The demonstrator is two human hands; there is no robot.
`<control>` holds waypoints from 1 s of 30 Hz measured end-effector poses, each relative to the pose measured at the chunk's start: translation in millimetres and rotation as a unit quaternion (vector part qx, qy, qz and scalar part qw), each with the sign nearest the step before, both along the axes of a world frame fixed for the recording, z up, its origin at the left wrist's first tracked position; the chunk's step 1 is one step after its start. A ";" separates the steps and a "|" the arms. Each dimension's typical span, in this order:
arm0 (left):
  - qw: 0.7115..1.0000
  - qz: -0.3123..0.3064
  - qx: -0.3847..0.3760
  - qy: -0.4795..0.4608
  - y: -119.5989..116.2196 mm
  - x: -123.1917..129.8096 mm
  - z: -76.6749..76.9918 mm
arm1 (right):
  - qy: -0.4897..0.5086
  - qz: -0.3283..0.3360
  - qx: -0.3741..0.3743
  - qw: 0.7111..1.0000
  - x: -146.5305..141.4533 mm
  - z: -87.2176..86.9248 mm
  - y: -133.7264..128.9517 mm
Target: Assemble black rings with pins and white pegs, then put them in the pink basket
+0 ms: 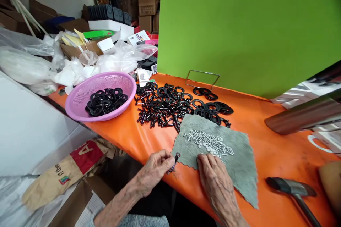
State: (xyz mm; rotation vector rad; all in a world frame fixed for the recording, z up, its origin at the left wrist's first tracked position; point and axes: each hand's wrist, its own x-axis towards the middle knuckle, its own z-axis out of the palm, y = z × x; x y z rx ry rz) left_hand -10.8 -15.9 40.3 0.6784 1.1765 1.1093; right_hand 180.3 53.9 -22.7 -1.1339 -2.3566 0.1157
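My left hand (160,166) pinches a small black link-shaped part (174,162) between thumb and fingers, over the front edge of the orange table. My right hand (215,177) rests on a grey-green cloth (239,156), fingers bent together at the near side of a pile of small silver screws (210,142); its fingertips are hidden, and what they hold cannot be made out. Behind the cloth lies a heap of black links (157,113) mixed with black rings (197,103).
A pink basket (76,106) with black ring parts stands at the left. A hammer (291,187) lies at the right, below a metal cylinder (303,113). A wire stand (204,72) stands before a green panel (239,32). Plastic bags (114,60) and boxes fill the back left.
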 end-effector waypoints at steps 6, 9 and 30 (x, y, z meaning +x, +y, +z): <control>0.980 0.020 -0.063 -0.190 -0.4 6.9 2.7 | 0.110 -0.022 -0.052 0.992 4.0 12.0 -15.4; 0.964 0.022 -0.080 -0.254 -0.2 10.0 2.0 | 0.221 -0.011 -0.189 0.957 1.8 22.4 -27.1; 0.998 -0.032 0.034 0.036 -10.0 14.2 1.9 | 0.435 -0.073 -0.447 0.778 -27.3 53.5 -46.2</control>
